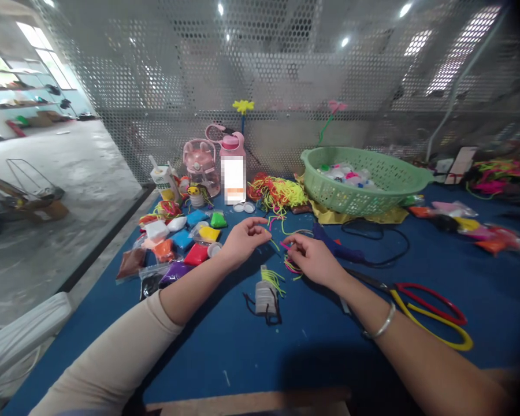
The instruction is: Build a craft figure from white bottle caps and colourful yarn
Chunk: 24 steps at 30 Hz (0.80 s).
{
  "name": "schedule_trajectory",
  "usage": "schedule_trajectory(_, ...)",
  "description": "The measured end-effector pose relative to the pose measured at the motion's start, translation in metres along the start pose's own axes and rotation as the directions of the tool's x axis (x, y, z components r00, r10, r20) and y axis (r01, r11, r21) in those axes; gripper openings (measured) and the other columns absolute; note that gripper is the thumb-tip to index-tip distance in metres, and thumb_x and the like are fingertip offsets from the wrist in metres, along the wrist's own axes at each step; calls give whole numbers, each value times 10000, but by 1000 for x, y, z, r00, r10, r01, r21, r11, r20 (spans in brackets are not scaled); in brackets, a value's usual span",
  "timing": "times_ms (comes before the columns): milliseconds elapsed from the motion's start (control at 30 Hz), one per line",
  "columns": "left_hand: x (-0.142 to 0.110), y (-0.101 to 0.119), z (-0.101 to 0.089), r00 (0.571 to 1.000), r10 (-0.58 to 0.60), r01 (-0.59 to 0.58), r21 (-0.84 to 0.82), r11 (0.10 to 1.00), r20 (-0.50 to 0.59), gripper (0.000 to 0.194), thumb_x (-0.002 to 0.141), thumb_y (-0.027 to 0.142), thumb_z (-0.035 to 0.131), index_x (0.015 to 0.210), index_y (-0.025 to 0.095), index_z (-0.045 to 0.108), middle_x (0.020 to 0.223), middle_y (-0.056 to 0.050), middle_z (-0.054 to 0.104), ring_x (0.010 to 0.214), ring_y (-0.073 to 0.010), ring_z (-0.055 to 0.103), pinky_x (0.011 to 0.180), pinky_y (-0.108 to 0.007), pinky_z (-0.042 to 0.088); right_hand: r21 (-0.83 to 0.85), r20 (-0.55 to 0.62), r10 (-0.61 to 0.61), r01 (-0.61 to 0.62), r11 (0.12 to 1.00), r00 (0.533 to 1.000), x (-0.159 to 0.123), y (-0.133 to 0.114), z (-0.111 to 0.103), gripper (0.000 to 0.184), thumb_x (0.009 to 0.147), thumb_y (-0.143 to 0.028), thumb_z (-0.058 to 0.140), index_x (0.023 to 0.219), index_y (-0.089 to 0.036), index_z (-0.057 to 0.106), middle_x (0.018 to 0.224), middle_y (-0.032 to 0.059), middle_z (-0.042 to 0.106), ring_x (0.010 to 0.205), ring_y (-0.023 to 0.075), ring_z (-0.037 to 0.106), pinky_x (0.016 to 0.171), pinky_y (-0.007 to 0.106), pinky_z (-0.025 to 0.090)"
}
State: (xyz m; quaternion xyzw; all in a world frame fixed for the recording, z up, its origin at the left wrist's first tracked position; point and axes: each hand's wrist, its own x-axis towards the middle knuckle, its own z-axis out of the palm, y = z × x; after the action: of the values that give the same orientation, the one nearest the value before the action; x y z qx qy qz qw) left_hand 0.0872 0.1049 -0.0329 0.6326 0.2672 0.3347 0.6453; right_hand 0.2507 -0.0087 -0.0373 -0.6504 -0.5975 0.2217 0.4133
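Some thin cord (pixel 275 245) between fingers (pixel 258 233)

Two hands (pixel 249 240) (pixel 307 255), two pink bottles (pixel 233 141) (pixel 199 159), two flower figures (pixel 243 106) (pixel 337 106), one green basket (pixel 355 197).
One pair of scissors (pixel 390 289), one cup (pixel 161 176) with a straw (pixel 153 162), one yellow-faced figure (pixel 193 190), one grey ribbed piece (pixel 264 297), at least ten coloured packets (pixel 197 254) (they overlap, so no exact tally; the tangled neon cords (pixel 286 195) cannot be counted).

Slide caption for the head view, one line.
Left hand and right hand pinch bright cords above a blue tabletop, with a green basket and scissors nearby.
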Motion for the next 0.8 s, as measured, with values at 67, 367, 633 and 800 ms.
schedule_trajectory(67,1,3,0,1000,18,-18,12,1000,-7,274,699,244,729,937,158,623,684,45,596,594,-64,531,607,-218,400,-74,-66,-44,39,996,997,-2,-2,-5,162,766,-193,578,892,-206,679,836,49,702,761,208,630,706,335,472)
schedule_trajectory(367,-8,10,12,995,88,-90,63,994,40,170,685,257,739,764,152,630,679,20,614,591,-75,518,592,-225,398,316,-118,-44,79,946,992,-5,-28,5,495,801,-192,531,1283,-260,439,1351,123,543,537,85,593,540,280,477)
schedule_trajectory(633,-19,12,11,996,90,-90,99,991,6,198,702,299,736,758,149,619,695,10,629,609,-83,550,608,-230,428,540,86,155,-177,823,984,2,-25,9,415,697,-333,734,1057,-216,564,872,26,692,707,142,638,607,272,492)
schedule_trajectory(800,-50,23,2,997,74,-76,243,967,15,165,727,303,733,756,155,664,709,5,650,615,-87,535,599,-229,422,497,165,102,-172,850,981,-7,-30,12,287,731,-314,723,971,-191,628,777,-6,628,669,113,577,631,266,479)
